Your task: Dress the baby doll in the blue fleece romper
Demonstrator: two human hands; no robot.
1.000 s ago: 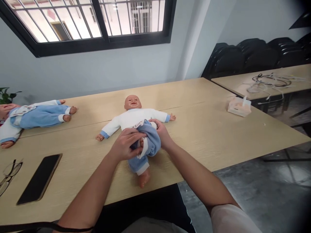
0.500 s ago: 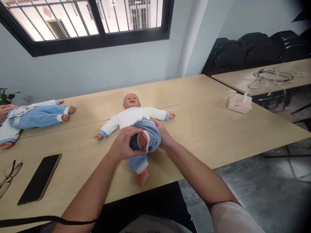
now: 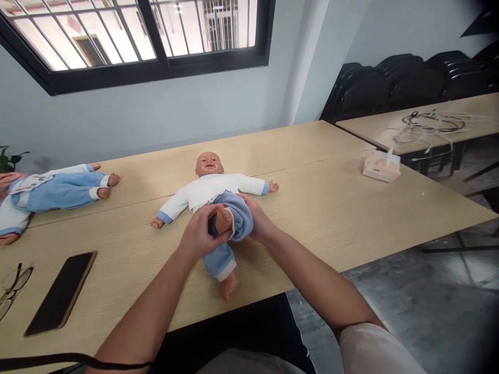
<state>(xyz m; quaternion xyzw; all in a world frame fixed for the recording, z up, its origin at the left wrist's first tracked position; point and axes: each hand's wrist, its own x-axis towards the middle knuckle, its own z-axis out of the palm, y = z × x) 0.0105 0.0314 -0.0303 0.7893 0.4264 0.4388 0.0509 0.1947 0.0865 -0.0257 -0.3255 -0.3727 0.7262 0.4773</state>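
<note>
A baby doll in a white top with blue cuffs lies on its back on the table, arms spread. Its raised foot pokes out of the bunched leg of the blue trousers. My left hand grips the white-edged leg opening beside that foot, thumb below and fingers above. Around the far side of the gathered cloth my right hand is closed, its fingertips mostly hidden. The doll's other leg, covered by the trousers down to a white cuff, lies flat with its bare foot toward me.
A second doll in similar clothes lies at the left. Nearer me are a phone and eyeglasses. A tissue box stands at the right. Cables lie on another table, with stacked black chairs behind.
More of the raised foot shows through the leg opening, and the cloth is drawn back a little around it. Both hands keep their hold; the whole view has shifted slightly.
</note>
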